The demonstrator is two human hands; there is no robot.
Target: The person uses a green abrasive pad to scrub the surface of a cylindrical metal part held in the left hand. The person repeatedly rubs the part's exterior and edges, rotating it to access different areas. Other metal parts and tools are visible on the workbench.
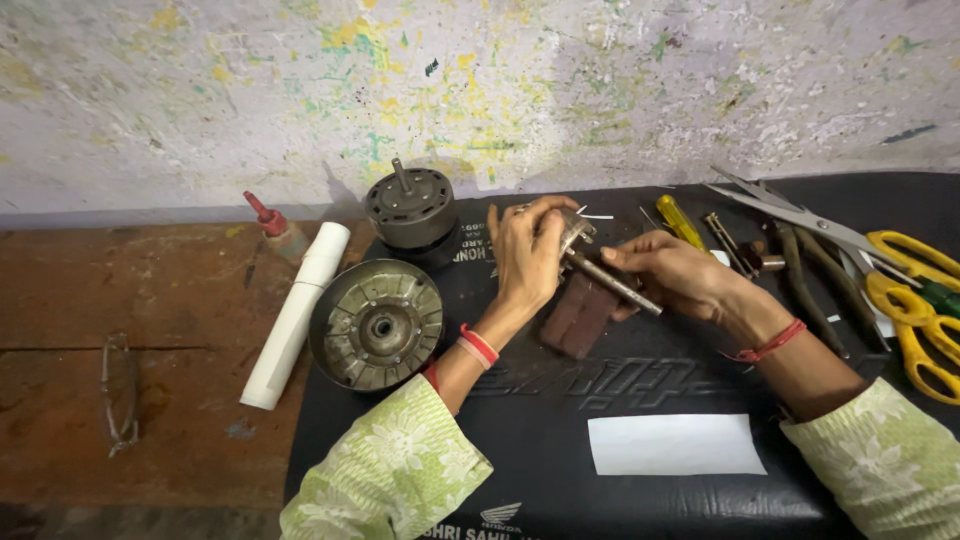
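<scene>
Holding a small metal motor part (575,235) up over the black mat (520,400), the person appears to be in the middle of fitting or working a steel shaft (612,283) at that part. The left hand (525,255) is curled around the part from the left, fingers bent over its top and thumb behind, so it is clenched on it rather than loose. The right hand (672,272) pinches the shaft near its upper end, thumb and fingers closed on it, the rod slanting down and to the right beneath the palm. The part and shaft meet just between the two hands, above a brown block (578,315) lying on the mat.

Judging by this, the next move calls for a steady left grip and fine alignment of the rod by the right; a slight tilt could make it bind.

Left of the hands, a round motor housing (411,208) and a ribbed metal cover disc (377,325) rest at the mat's edge, with a white tube (296,315) on the wooden worktop (150,300). Scissors with yellow handles (915,300) and a yellow-handled screwdriver (680,222) lie to the right.
</scene>
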